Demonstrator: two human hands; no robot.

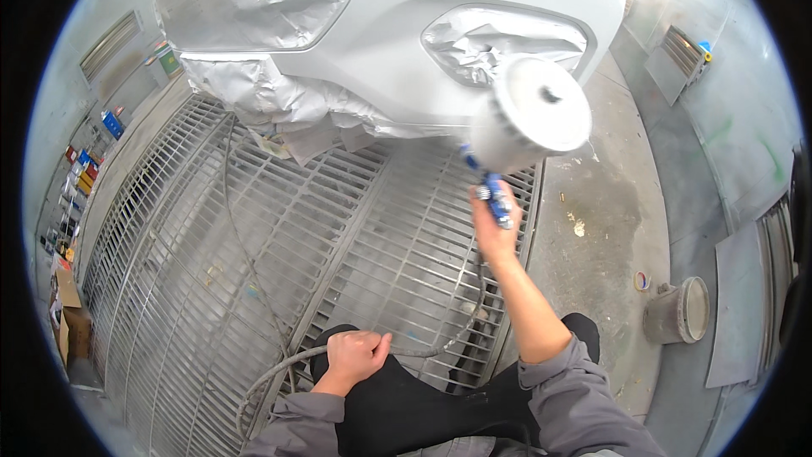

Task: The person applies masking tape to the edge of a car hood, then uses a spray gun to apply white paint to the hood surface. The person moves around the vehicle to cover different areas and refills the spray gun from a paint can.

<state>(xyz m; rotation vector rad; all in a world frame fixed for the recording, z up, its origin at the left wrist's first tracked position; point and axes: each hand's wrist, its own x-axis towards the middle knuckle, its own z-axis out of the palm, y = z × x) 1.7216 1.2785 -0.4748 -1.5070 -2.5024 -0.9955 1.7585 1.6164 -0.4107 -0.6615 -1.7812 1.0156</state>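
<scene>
My right hand is wrapped round the grip of a blue and silver spray gun, held out in front of a pale silver car body. On top of the gun sits a large white paint cup, blurred at its edges and tilted. Near my lap, my left hand is closed round the grey air hose, which curves up toward the gun. Crumpled silvery masking sheet covers the car's window area, its lower edge and the wheel opening. The gun's nozzle is hidden behind the cup.
Metal floor grating lies beneath me, with more hose trailing across it. A grey bucket stands on the concrete at right by a wall panel. Cans and bottles and a cardboard box line the left side.
</scene>
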